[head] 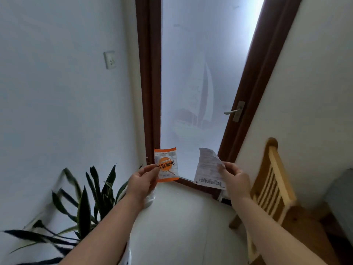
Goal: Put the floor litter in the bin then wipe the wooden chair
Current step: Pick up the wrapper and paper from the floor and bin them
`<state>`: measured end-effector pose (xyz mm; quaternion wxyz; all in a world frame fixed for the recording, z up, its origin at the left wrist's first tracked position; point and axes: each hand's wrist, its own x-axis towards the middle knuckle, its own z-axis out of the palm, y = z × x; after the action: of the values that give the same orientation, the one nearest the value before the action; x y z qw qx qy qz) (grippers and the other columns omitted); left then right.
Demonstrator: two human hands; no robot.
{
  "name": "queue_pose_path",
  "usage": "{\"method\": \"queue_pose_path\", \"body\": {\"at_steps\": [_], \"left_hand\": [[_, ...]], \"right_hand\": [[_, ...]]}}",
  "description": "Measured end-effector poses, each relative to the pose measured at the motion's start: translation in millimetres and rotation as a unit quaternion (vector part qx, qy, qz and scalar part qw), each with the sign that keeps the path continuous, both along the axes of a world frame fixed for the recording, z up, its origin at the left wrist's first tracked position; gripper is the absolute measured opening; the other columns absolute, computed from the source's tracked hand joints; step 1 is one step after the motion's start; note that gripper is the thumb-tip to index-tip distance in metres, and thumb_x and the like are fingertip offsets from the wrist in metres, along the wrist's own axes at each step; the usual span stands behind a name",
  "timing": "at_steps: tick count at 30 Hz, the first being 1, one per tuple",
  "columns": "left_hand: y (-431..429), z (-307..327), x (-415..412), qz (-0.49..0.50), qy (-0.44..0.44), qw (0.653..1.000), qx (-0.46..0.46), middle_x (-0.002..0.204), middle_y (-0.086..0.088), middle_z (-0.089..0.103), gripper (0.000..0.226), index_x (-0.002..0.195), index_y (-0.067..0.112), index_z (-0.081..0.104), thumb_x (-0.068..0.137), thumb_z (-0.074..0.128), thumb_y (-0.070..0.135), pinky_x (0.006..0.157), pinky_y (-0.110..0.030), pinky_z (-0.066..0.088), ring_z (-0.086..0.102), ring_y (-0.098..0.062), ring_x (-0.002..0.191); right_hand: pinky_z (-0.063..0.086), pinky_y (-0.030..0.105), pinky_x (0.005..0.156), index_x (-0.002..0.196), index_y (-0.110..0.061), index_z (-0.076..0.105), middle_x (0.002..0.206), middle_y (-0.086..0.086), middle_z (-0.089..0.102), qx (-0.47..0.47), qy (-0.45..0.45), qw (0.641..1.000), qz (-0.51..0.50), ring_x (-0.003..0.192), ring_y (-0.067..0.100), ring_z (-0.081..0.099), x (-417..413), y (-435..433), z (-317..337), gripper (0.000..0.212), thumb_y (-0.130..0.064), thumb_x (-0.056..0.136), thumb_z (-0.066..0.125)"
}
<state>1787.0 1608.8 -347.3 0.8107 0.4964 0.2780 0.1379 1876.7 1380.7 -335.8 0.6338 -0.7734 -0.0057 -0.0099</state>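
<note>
My left hand (142,183) pinches an orange and white snack wrapper (167,165) by its left edge and holds it upright in front of me. My right hand (236,178) grips a white printed paper slip (207,169) by its right edge, tilted slightly. Both pieces of litter are raised in the air, side by side, well above the pale floor (183,226). The wooden chair (273,190) with a slatted back stands at the right, beside my right forearm. No bin is in view.
A frosted glass door (193,83) in a dark brown frame stands ahead, its handle (234,111) at the right. A potted plant (86,203) with long dark leaves fills the lower left by the white wall. A grey object (342,197) sits at the far right.
</note>
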Motion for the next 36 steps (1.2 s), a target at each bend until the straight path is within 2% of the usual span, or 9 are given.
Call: {"method": "queue_pose_path", "body": {"at_steps": [3, 5, 7, 13, 16, 18, 21, 24, 36], "left_hand": [[28.6, 8.0, 38.9, -0.006, -0.004, 1.0, -0.011, 0.075, -0.008, 0.072, 0.013, 0.098, 0.005, 0.064, 0.085, 0.064, 0.001, 0.049, -0.018, 0.055, 0.069, -0.009, 0.053], [48.2, 13.2, 62.2, -0.019, -0.008, 1.0, -0.018, 0.086, -0.014, 0.073, 0.02, 0.104, 0.002, 0.063, 0.085, 0.065, 0.001, 0.068, -0.029, 0.06, 0.073, -0.019, 0.069], [67.7, 16.9, 83.3, -0.027, -0.006, 1.0, -0.015, 0.099, -0.02, 0.071, 0.023, 0.108, 0.001, 0.062, 0.085, 0.065, 0.002, 0.088, -0.042, 0.056, 0.07, -0.031, 0.088], [112.0, 9.2, 125.5, -0.019, 0.01, 1.0, 0.009, 0.095, -0.014, 0.072, 0.014, 0.099, 0.008, 0.063, 0.086, 0.065, 0.006, 0.065, -0.026, 0.061, 0.071, -0.023, 0.081], [134.1, -3.1, 145.0, -0.002, 0.031, 0.999, 0.031, 0.099, -0.017, 0.072, 0.019, 0.104, 0.006, 0.064, 0.085, 0.067, 0.008, 0.081, -0.039, 0.058, 0.071, -0.029, 0.089], [147.8, -10.8, 158.7, 0.013, 0.047, 0.998, 0.041, 0.099, -0.017, 0.072, 0.018, 0.102, 0.006, 0.064, 0.085, 0.067, 0.008, 0.084, -0.042, 0.057, 0.071, -0.03, 0.089], [170.1, -18.6, 185.4, 0.034, 0.071, 0.995, 0.064, 0.096, -0.014, 0.072, 0.017, 0.102, 0.007, 0.064, 0.085, 0.067, 0.009, 0.06, -0.024, 0.058, 0.071, -0.023, 0.081], [193.4, -24.8, 222.1, 0.063, 0.093, 0.991, 0.078, 0.094, -0.013, 0.071, 0.016, 0.101, 0.009, 0.064, 0.085, 0.068, 0.01, 0.051, -0.018, 0.052, 0.068, -0.017, 0.073], [270.9, -122.1, 347.1, 0.157, 0.215, 0.962, 0.068, 0.091, -0.009, 0.071, 0.011, 0.094, 0.016, 0.065, 0.085, 0.068, 0.012, 0.058, -0.022, 0.051, 0.069, -0.017, 0.076]], "right_hand": [[0.055, 0.027, 0.06, 0.096, -0.023, 0.065, 0.093, 0.005, 0.067, 0.014, 0.001, 1.0, 0.005, 0.083, 0.02, 0.065, 30.8, 22.7, 12.1, 0.009, -0.027, 0.089, 0.062], [0.052, 0.022, 0.057, 0.1, -0.019, 0.066, 0.093, 0.006, 0.067, 0.017, 0.002, 1.0, 0.01, 0.081, 0.019, 0.064, 50.2, 39.4, 18.9, 0.013, -0.026, 0.089, 0.062], [0.053, 0.019, 0.056, 0.098, -0.017, 0.065, 0.092, 0.007, 0.067, 0.029, 0.002, 0.999, 0.014, 0.08, 0.019, 0.064, 70.4, 56.4, 25.0, 0.012, -0.024, 0.088, 0.063], [0.055, 0.021, 0.06, 0.096, -0.01, 0.067, 0.087, 0.006, 0.067, 0.068, 0.022, 0.996, 0.045, 0.077, 0.019, 0.063, 126.3, 110.6, 30.2, 0.012, -0.016, 0.086, 0.067], [0.052, 0.032, 0.072, 0.093, -0.01, 0.068, 0.087, 0.007, 0.068, 0.069, 0.033, 0.994, 0.078, 0.08, 0.021, 0.063, 161.6, 141.1, 22.1, 0.009, -0.015, 0.085, 0.068], [0.052, 0.036, 0.075, 0.091, -0.012, 0.069, 0.087, 0.007, 0.069, 0.065, 0.04, 0.992, 0.098, 0.08, 0.023, 0.063, 186.6, 160.7, 14.1, 0.007, -0.016, 0.085, 0.068], [0.051, 0.033, 0.071, 0.087, -0.013, 0.07, 0.083, 0.006, 0.068, 0.065, 0.058, 0.988, 0.125, 0.077, 0.02, 0.062, 227.3, 189.2, 1.0, 0.004, -0.015, 0.085, 0.068], [0.05, 0.035, 0.071, 0.088, -0.012, 0.071, 0.083, 0.009, 0.069, 0.051, 0.072, 0.985, 0.15, 0.076, 0.021, 0.062, 276.0, 215.9, -13.9, 0.006, -0.015, 0.085, 0.068], [0.053, 0.037, 0.067, 0.083, -0.017, 0.073, 0.08, 0.006, 0.073, -0.065, 0.153, 0.954, 0.251, 0.074, 0.024, 0.066, 434.5, 325.5, -131.5, 0.01, -0.015, 0.087, 0.064]]}}
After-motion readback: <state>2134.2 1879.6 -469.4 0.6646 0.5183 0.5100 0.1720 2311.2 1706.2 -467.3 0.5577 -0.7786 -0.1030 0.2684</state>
